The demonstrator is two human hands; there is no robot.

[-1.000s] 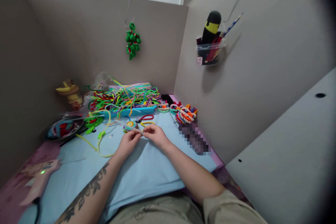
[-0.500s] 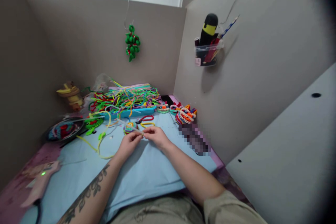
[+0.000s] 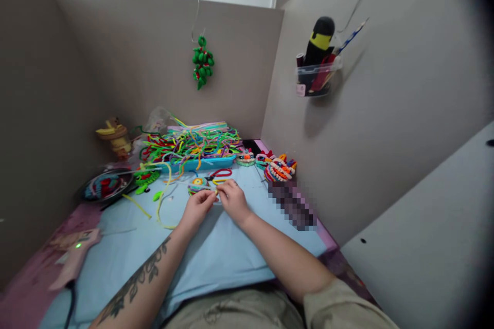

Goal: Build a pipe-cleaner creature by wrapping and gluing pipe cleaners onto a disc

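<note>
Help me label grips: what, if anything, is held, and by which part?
The left hand and right hand seem to pinch a thin pale strand; exactly which part is hidden.

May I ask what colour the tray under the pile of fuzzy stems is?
The tray is bright blue, seen in the head view.

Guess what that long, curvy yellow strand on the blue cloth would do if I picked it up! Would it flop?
It would probably bend easily without much flopping, as the yellow strand lies in a wide, smooth curve. It's likely very light, because it looks so thin. Pushed along the blue cloth, it might swing round rather than roll, since it isn't straight.
</note>
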